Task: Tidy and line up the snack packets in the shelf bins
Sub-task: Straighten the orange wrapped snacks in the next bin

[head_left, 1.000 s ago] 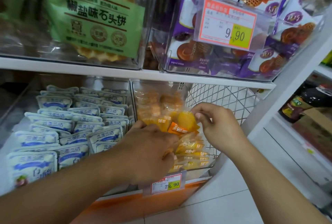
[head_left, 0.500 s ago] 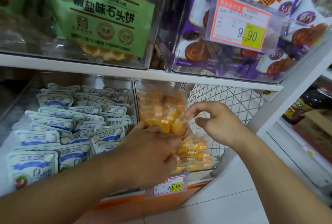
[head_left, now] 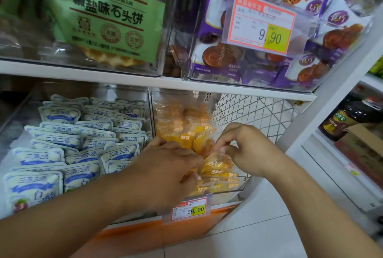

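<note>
Both hands work inside the clear plastic bin [head_left: 224, 189] at the right of the lower white shelf [head_left: 228, 92], which holds a stack of small yellow-orange snack packets in transparent wrap [head_left: 182, 127]. The left hand [head_left: 165, 168] lies palm down over the front of the stack, its fingers curled down among the packets, so its grip is closed around some of them, though exactly which cannot be told. The right hand [head_left: 246, 150] is at the right edge of the same stack, thumb and forefinger pinching the top edge of one yellow packet [head_left: 217, 162] that tilts up out of the row. A red-and-yellow price tag reading 29.90 [head_left: 189, 209] is clipped to the bin's front. Behind the bin is a white wire mesh panel [head_left: 255, 112]. Just to the left, in the neighbouring clear bin, white-and-blue flat snack packets [head_left: 87, 146] lie in overlapping rows. On the shelf above, a clear bin holds a green-labelled bag of round waffle-patterned biscuits [head_left: 112, 19], and beside it another clear bin holds purple-and-white packets of brown cakes [head_left: 223, 57] with a 9.90 price tag [head_left: 261, 23] on its front. At far right a dark bottle with a green label [head_left: 348, 119] lies on a neighbouring shelf.
</note>
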Demonstrator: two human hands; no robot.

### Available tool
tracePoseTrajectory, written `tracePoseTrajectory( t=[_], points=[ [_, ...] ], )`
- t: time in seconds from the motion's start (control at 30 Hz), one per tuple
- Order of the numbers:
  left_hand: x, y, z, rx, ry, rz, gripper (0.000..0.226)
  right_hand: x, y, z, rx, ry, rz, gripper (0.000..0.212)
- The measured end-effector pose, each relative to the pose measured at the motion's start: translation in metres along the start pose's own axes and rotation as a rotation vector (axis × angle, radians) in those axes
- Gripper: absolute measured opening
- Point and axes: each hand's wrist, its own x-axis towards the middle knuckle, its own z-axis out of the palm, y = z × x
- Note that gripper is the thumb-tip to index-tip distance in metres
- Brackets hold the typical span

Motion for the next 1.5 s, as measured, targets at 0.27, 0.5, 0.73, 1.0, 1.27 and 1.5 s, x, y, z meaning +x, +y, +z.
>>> tracePoseTrajectory(
  t=[0.27, 0.5, 0.73, 1.0, 1.27, 1.5],
  points=[
    [-0.001, -0.001, 0.001, 0.022, -0.018, 0.002, 0.048, 0.012, 0.000, 0.007, -0.004, 0.159, 0.027, 0.022],
    [-0.001, 0.001, -0.003, 0.027, -0.033, -0.011, 0.046, 0.005, -0.008, -0.001, 0.091, 0.092, 0.002, 0.041],
    [-0.002, 0.002, -0.006, 0.010, -0.046, -0.060, 0.048, -0.006, -0.002, 0.002, -0.027, -0.042, -0.027, 0.020],
    [-0.008, 0.005, -0.010, -0.019, 0.053, -0.115, 0.054, -0.001, 0.016, 0.016, -0.217, 0.249, -0.092, 0.019],
    [-0.006, 0.001, -0.004, -0.013, 0.058, -0.112, 0.065, 0.005, 0.018, 0.012, -0.235, 0.146, -0.067, 0.026],
    [0.000, 0.010, -0.004, 0.085, 0.060, -0.067, 0.053, -0.005, 0.013, -0.002, -0.196, -0.103, -0.035, 0.021]
  ],
)
